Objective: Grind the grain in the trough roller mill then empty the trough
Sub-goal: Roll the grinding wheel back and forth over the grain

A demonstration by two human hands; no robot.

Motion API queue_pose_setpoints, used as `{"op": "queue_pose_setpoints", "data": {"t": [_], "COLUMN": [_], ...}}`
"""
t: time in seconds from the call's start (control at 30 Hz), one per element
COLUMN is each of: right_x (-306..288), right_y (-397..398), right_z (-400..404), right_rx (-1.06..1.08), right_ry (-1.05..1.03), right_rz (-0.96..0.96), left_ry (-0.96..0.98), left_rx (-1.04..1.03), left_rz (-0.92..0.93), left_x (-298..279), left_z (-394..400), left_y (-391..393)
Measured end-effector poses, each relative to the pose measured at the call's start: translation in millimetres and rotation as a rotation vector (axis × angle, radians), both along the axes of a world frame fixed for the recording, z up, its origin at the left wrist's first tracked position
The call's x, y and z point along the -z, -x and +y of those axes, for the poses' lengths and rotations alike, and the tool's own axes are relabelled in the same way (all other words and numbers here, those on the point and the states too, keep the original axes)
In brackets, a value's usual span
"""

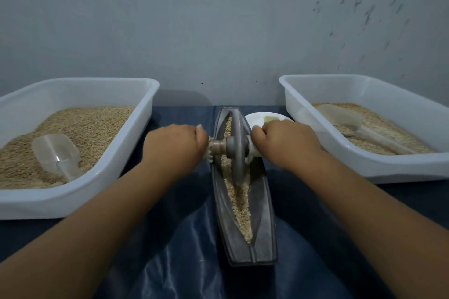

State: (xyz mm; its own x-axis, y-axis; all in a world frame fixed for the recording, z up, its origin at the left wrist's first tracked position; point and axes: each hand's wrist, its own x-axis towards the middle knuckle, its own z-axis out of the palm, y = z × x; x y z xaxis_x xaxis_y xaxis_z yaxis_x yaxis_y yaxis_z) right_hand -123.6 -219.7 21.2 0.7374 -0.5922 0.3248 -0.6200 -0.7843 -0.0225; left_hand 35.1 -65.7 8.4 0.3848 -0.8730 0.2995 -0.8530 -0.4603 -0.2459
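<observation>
- The trough (263, 204) lies lengthwise on the tabletop (340, 213) in front of me, narrow and boat-shaped, between two white tubs. The roller wheel (237, 148) stands upright in its groove, a little beyond the middle.
- My left hand (173, 144) is curled round the axle handle (215, 148) on its side, and my right hand (284, 142) grips the opposite end — both are closed on the axle, fingers wrapped over the top.
- The grain (239, 199) sits in the V of the groove, pale and crumbly on the near side of the wheel, so I judge the grinding is under way and the emptying not yet begun.
- The wheel and trough look like dull cast metal. I expect them to be heavy and rigid — the weight should do the crushing, and the axle ends are the only sensible hold.
- The cloth under the trough looks glossy, so the base may slide if I push too hard along it.
- To empty it, I'd take the trough by its two long rims; loose grain will pour quickly and spill easily.
- The left tub (102, 177) holds grain and a clear scoop (57, 154); the right tub (320, 158) holds another scoop (357, 128).
</observation>
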Motion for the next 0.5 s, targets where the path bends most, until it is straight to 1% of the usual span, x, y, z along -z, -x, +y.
{"op": "queue_pose_setpoints", "data": {"t": [0.07,0.13,0.23,0.27,0.37,0.43,0.5], "right_x": [-2,-5,-8,-9,-6,-1,2], "right_y": [18,35,52,53,41,22,2], "right_z": [18,34,46,47,37,23,8], "right_rx": [-0.018,-0.021,-0.027,-0.026,0.016,0.05,0.059], "right_ry": [-0.024,-0.06,-0.093,-0.108,-0.11,-0.049,0.027], "right_rz": [0.047,0.027,-0.001,0.002,0.0,-0.009,-0.079], "left_ry": [0.062,0.139,0.233,0.25,0.233,0.222,0.223], "left_rx": [-0.046,-0.08,0.008,0.008,-0.072,-0.099,-0.125], "left_rz": [0.065,0.132,0.109,0.125,0.118,0.117,0.115], "left_x": [-1,-2,-3,-5,-1,0,1], "left_z": [19,37,54,55,39,20,3], "left_y": [13,28,38,40,31,20,4]}}
